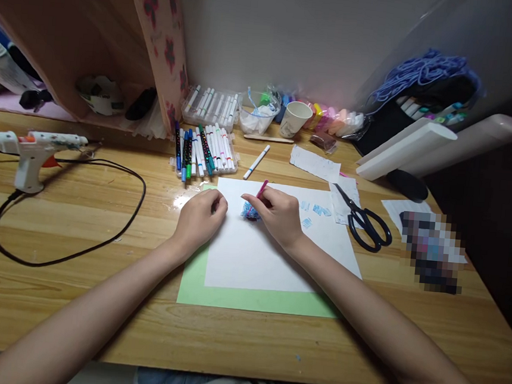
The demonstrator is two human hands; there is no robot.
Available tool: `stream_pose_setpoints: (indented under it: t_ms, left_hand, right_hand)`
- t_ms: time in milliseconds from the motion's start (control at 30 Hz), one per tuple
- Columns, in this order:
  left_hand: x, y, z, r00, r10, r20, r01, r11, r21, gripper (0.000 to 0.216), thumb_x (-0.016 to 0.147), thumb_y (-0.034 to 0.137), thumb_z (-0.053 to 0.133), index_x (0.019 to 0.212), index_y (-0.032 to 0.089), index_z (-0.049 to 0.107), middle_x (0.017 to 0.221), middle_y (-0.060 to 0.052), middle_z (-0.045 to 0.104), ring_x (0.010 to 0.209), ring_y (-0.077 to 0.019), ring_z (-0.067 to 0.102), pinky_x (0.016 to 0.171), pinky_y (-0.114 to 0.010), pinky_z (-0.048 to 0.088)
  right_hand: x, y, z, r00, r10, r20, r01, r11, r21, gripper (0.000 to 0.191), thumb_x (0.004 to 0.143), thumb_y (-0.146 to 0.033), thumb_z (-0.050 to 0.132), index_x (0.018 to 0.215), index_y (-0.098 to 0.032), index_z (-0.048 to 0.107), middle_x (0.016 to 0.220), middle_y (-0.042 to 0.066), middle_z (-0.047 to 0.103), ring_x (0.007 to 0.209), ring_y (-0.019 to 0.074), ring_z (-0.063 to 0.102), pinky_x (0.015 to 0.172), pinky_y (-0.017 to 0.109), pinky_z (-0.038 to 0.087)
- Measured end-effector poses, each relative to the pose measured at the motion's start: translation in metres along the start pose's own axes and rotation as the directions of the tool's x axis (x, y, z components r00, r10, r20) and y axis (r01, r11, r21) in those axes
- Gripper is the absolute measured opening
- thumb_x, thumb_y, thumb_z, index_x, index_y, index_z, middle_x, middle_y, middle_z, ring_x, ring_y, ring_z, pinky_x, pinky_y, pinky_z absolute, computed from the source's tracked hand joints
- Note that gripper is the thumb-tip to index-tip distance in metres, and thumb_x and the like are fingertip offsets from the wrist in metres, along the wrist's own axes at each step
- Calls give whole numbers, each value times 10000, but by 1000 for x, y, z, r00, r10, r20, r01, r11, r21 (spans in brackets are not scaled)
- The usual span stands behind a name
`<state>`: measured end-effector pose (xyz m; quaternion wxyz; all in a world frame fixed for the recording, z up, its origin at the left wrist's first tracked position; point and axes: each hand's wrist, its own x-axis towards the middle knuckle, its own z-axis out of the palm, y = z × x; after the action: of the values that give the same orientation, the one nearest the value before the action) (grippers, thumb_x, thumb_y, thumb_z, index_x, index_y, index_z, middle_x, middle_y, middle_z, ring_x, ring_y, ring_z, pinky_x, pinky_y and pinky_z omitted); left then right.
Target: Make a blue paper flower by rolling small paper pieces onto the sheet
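My right hand (283, 215) is closed on a pink stem (262, 188) with a blue-and-white textured bundle (249, 210) at its lower end. That bundle is over the white paper (241, 256), and I cannot tell whether it touches it. Several blue printed patches (321, 210) mark the paper to the right of this hand. My left hand (201, 216) rests in a loose fist at the paper's left edge, with nothing visible in it. Under the white sheet lies green paper (255, 300), showing along the left and front.
Black-handled scissors (367, 225) lie right of the paper, near paper scraps (316, 163). Markers (206, 152), a plastic bowl (257, 117) and a paper cup (295, 119) stand behind. At left, a glue gun (32, 157) trails its black cord (68, 259). Paper rolls (410, 149) lean at right.
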<state>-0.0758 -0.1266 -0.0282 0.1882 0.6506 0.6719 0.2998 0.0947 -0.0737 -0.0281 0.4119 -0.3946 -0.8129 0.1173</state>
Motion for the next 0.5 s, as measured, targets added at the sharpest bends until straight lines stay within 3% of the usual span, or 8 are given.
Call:
stream_pose_setpoints:
  t_ms: [133,233,400,500]
  left_hand:
    - [0,1,-1,1000,2,10,-2,1000,3,205,866,229,429,732,180,576,743,-22,616,694,-160,529,648,-276,362]
    - [0,1,-2,1000,8,8,-8,1000,4,204,865,227,432,730,178,576,742,-21,613,694,-160,528,653,-278,365]
    - [-1,-1,-2,1000,3,11,-3,1000,-3,206,871,237,438,737,180,583,745,-18,615,688,-157,523,647,-278,364]
    - [-2,0,-3,999,22,31,-21,1000,-24,210,887,252,430,763,187,587,764,-16,614,700,-157,525,646,-277,362]
  right_hand:
    - [1,-1,-5,993,118,-3,-118,991,69,434,839,-418,610,526,-190,416,471,-58,386,448,75,326,474,245,272]
    - [-1,-2,-13,982,190,-7,-186,968,171,388,833,-418,615,548,-186,490,484,-42,446,455,86,378,484,251,312]
    - [-7,11,-40,938,347,-5,-303,825,477,247,902,-374,521,805,-178,637,621,0,591,564,123,553,529,250,415]
    - [-17,29,-62,945,325,39,-310,850,426,206,927,-328,475,924,-201,637,804,31,661,773,154,639,606,257,458]
